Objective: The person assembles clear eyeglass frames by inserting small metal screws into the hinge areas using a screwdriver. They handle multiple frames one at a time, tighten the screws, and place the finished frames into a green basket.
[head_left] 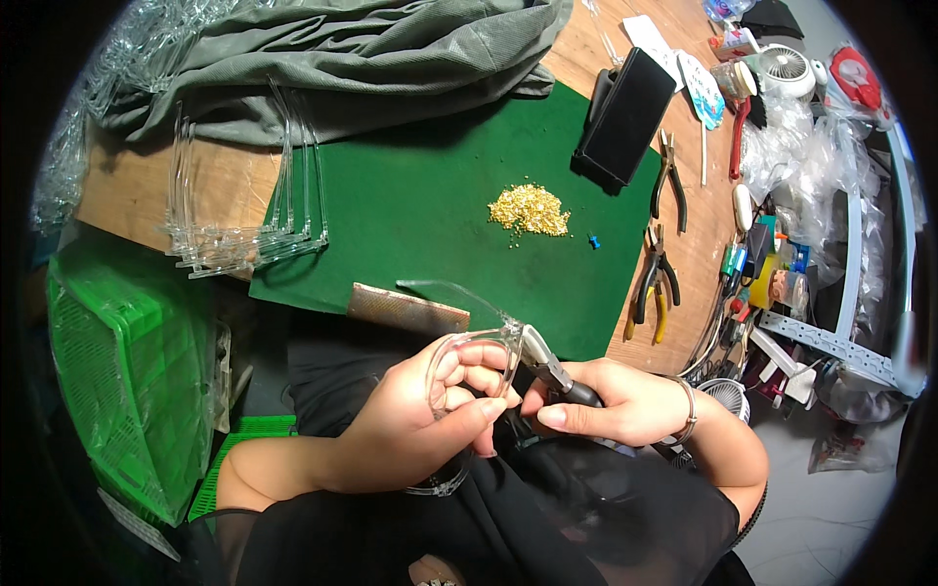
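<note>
Working by table's [703, 225] near edge, we pinched clear frame [477, 334] (left hand [420, 410]), gripped pliers [549, 371] (right hand [630, 400]); oversqueezing could crack frame.

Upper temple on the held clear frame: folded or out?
Out: the temple angles away from the clear frame in the left hand, not lying across its rims.

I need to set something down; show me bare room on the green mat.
Bare: green mat between clear frames and gold pile; another patch below the blue pin, left of the pliers. Crowded: wooden tabletop right of the mat.
</note>
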Available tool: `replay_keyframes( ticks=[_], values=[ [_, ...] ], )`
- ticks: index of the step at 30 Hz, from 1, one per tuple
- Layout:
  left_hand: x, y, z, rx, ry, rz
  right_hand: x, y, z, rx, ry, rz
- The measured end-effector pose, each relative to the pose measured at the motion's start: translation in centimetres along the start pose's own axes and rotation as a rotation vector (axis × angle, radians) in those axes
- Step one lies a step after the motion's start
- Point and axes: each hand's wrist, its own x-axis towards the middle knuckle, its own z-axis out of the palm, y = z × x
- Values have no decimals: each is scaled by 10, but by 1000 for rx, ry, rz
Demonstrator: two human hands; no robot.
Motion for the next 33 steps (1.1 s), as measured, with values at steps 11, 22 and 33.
replay_keyframes(
  ticks=[11, 22, 33],
  values=[
    [-1, 1, -2, 4, -27, -16, 2, -7, 0, -209, 123, -17],
    [-4, 1, -7, 1, 60, 113, 13, 7, -14, -338, 302, -163],
    [-14, 2, -13, 56, 64, 331, 108, 57, -45, -861, 1027, -423]
  ],
)
